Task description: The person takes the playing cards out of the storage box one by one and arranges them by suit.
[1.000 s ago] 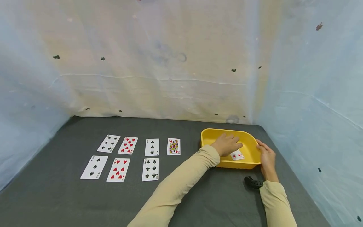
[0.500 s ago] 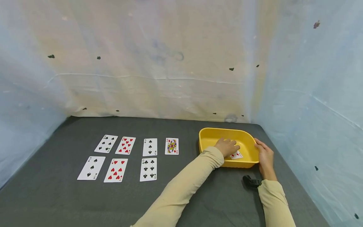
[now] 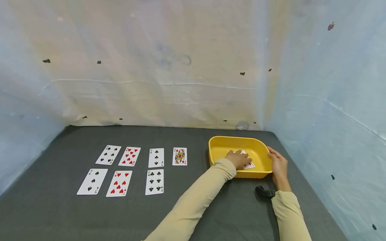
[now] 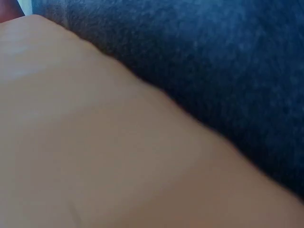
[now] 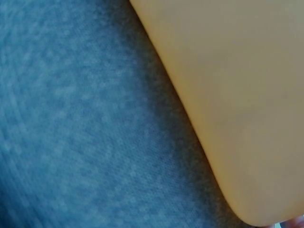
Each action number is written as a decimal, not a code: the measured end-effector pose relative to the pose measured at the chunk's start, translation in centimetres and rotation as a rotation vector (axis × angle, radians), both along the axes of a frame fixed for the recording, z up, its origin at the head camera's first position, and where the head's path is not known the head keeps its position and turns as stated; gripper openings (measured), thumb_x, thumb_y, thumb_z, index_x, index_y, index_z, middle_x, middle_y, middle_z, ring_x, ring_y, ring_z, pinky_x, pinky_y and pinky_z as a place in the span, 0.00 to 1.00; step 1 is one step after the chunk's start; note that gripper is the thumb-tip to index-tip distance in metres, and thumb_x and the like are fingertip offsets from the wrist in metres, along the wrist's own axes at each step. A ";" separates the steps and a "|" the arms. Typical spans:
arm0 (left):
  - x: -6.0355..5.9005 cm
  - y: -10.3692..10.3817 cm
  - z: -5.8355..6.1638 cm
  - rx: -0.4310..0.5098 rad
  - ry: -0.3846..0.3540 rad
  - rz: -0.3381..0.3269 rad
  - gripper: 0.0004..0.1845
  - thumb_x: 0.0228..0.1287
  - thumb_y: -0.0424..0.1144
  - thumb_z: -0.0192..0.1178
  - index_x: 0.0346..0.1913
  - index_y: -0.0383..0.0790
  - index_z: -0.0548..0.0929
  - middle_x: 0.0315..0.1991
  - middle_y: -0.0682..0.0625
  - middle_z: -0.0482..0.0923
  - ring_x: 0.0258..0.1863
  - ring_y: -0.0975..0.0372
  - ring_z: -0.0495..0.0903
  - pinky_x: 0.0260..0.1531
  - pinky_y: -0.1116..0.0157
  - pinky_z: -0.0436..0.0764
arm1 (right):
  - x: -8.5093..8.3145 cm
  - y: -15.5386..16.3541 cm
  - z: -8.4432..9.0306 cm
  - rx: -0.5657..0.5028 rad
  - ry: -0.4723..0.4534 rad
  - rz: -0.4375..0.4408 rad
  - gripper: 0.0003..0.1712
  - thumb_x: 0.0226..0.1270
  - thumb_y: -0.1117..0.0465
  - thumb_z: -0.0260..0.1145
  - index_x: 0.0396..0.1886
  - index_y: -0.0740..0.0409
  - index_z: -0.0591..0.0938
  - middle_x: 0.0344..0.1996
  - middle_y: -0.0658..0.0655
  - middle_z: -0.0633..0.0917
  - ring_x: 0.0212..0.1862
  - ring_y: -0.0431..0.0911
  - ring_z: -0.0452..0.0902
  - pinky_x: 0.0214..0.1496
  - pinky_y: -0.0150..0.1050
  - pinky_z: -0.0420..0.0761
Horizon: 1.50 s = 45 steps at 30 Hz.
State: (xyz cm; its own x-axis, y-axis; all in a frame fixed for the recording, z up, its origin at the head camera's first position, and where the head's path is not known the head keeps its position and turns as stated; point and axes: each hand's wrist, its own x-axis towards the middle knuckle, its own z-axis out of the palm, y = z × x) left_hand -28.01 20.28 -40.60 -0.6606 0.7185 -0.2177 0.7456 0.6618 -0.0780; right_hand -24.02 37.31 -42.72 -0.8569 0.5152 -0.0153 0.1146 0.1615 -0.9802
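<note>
My left hand [image 3: 238,159] reaches into a yellow plastic tray [image 3: 220,140], fingers extended over a playing card [image 3: 249,165] with red diamonds. The card shows on both sides of the fingers, and its left part is hidden beneath them. My right hand [image 3: 279,168] grips the right end of the tray, fingers at the rim. The left wrist view is filled by the tray's blurred wall [image 4: 95,133] beside dark cloth. Likewise, the right wrist view shows the tray wall [image 5: 237,104], with a bit of fingertip at the bottom edge.
Face-up playing cards lie in two rows on the dark cloth [image 3: 120,221] to the left. The queen of diamonds [image 3: 180,156] is nearest the tray; the three of spades [image 3: 92,181] lies front left. A black wrist device [image 3: 264,193] sits by my right wrist.
My left hand has lowered into the tray and drawn slightly toward me, uncovering more of the diamond card. My right hand keeps its grip on the tray. The view has shifted a little.
</note>
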 end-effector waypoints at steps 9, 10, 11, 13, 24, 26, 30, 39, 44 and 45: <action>0.9 -0.2 0.3 0.043 0.089 0.107 0.19 0.77 0.43 0.48 0.66 0.64 0.73 0.64 0.60 0.69 0.60 0.62 0.67 0.55 0.59 0.67 | 0.0 0.0 0.1 -0.034 0.017 -0.003 0.24 0.76 0.56 0.54 0.67 0.58 0.73 0.66 0.56 0.71 0.59 0.44 0.71 0.48 0.26 0.75; 1.0 -0.2 0.3 0.047 0.096 0.123 0.19 0.76 0.43 0.48 0.66 0.64 0.73 0.64 0.59 0.68 0.60 0.61 0.66 0.55 0.59 0.67 | 0.0 0.0 0.1 -0.044 0.024 0.000 0.24 0.76 0.56 0.54 0.67 0.58 0.73 0.66 0.56 0.71 0.58 0.43 0.71 0.48 0.26 0.75; 1.1 -0.3 0.4 0.052 0.101 0.136 0.19 0.76 0.43 0.48 0.66 0.63 0.73 0.63 0.59 0.68 0.60 0.61 0.66 0.55 0.59 0.67 | 0.1 0.0 0.1 -0.050 0.029 0.004 0.24 0.76 0.56 0.55 0.67 0.59 0.73 0.66 0.56 0.72 0.57 0.42 0.72 0.47 0.26 0.75; 1.3 -0.6 0.4 0.070 0.100 0.160 0.19 0.77 0.42 0.48 0.65 0.62 0.74 0.63 0.57 0.67 0.59 0.61 0.66 0.54 0.59 0.68 | 0.2 0.1 0.0 -0.067 0.037 0.014 0.23 0.76 0.56 0.54 0.67 0.58 0.73 0.66 0.55 0.72 0.55 0.40 0.72 0.45 0.26 0.75; 2.0 -1.7 1.0 0.143 0.068 0.178 0.18 0.76 0.41 0.49 0.64 0.57 0.74 0.61 0.57 0.71 0.58 0.61 0.69 0.56 0.58 0.67 | 0.3 0.2 -0.1 -0.068 0.039 0.044 0.24 0.77 0.56 0.53 0.68 0.59 0.71 0.67 0.55 0.70 0.57 0.42 0.71 0.46 0.26 0.75; 1.8 -1.6 0.8 0.147 0.074 0.176 0.18 0.76 0.40 0.49 0.64 0.57 0.74 0.60 0.57 0.71 0.58 0.60 0.69 0.55 0.58 0.68 | 0.4 0.1 0.0 -0.072 0.038 0.037 0.24 0.77 0.56 0.53 0.68 0.59 0.72 0.66 0.54 0.71 0.56 0.41 0.72 0.45 0.26 0.75; 1.3 -1.4 0.4 0.161 0.054 0.188 0.18 0.75 0.39 0.51 0.64 0.58 0.74 0.59 0.55 0.70 0.57 0.60 0.68 0.54 0.57 0.68 | 0.5 0.1 0.0 -0.077 0.049 0.034 0.24 0.76 0.57 0.54 0.67 0.60 0.73 0.65 0.53 0.73 0.51 0.38 0.73 0.43 0.26 0.76; 1.1 -2.2 1.1 0.167 -0.026 0.244 0.17 0.71 0.40 0.55 0.60 0.56 0.76 0.56 0.51 0.68 0.55 0.58 0.64 0.54 0.57 0.67 | 0.3 0.3 0.2 -0.060 0.037 0.025 0.24 0.76 0.56 0.54 0.67 0.58 0.73 0.65 0.53 0.72 0.50 0.37 0.73 0.42 0.25 0.75; 1.1 -2.4 1.3 0.151 -0.081 0.288 0.14 0.68 0.40 0.57 0.56 0.53 0.76 0.51 0.49 0.66 0.50 0.58 0.59 0.53 0.59 0.64 | 0.3 0.3 0.1 -0.074 0.035 0.025 0.24 0.76 0.56 0.54 0.67 0.58 0.73 0.65 0.53 0.73 0.49 0.36 0.73 0.42 0.25 0.76; 1.1 -2.4 1.3 0.147 -0.087 0.293 0.14 0.68 0.40 0.57 0.55 0.53 0.76 0.50 0.49 0.66 0.49 0.58 0.59 0.53 0.58 0.64 | 0.2 0.2 0.1 -0.074 0.036 0.024 0.24 0.76 0.56 0.54 0.67 0.59 0.73 0.64 0.53 0.73 0.48 0.36 0.73 0.42 0.25 0.76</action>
State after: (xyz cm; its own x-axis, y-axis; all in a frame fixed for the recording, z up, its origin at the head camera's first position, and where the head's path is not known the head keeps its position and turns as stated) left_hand -26.93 17.85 -39.28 -0.8268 0.5292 -0.1904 0.5221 0.8481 0.0903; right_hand -23.80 37.53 -42.60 -0.8698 0.4929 -0.0216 0.0759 0.0904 -0.9930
